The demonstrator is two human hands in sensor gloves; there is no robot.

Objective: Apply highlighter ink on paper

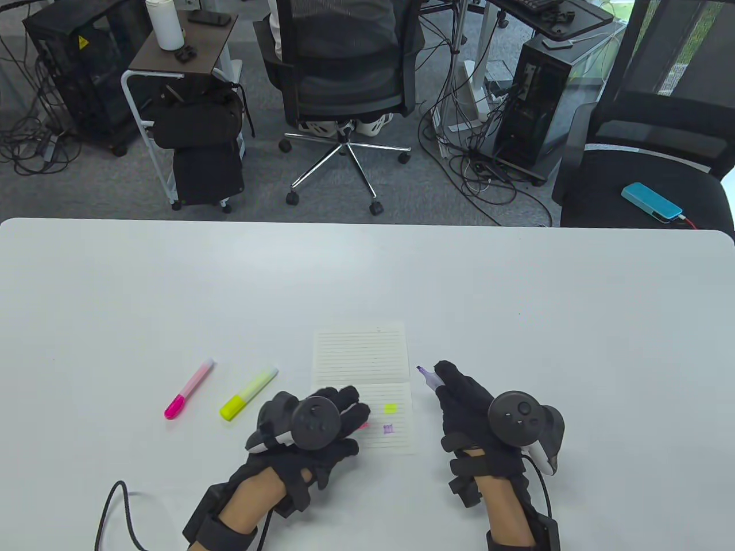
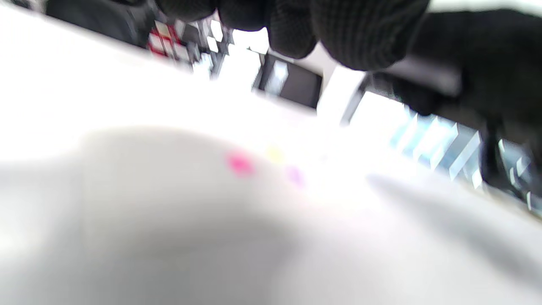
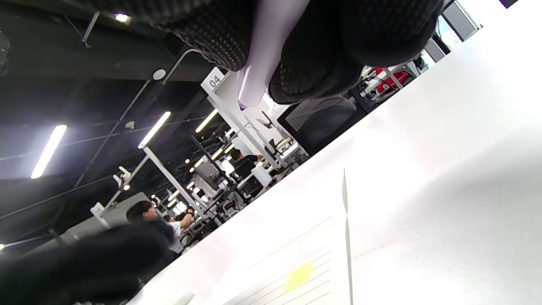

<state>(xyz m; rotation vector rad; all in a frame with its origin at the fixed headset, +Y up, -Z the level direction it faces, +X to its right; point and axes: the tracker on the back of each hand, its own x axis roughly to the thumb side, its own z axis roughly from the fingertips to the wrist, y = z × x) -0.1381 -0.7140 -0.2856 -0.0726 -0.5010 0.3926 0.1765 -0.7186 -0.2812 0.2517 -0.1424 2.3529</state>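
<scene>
A lined sheet of paper (image 1: 360, 356) lies on the white table (image 1: 517, 287), with a yellow mark (image 1: 390, 408), a purple mark (image 1: 389, 428) and a pink mark partly under my left fingers. My left hand (image 1: 321, 422) rests with its fingers on the paper's lower left part. My right hand (image 1: 459, 396) grips a purple highlighter (image 1: 428, 376), uncapped, its tip raised just right of the paper. In the right wrist view the highlighter barrel (image 3: 264, 51) runs between my fingers above the paper (image 3: 292, 267). The left wrist view is blurred; the coloured marks (image 2: 240, 164) show faintly.
A pink highlighter (image 1: 189, 388) and a yellow highlighter (image 1: 248, 394) lie capped to the left of the paper. Beyond the far table edge stand office chairs (image 1: 344, 74), a side trolley (image 1: 184, 103) and computer towers.
</scene>
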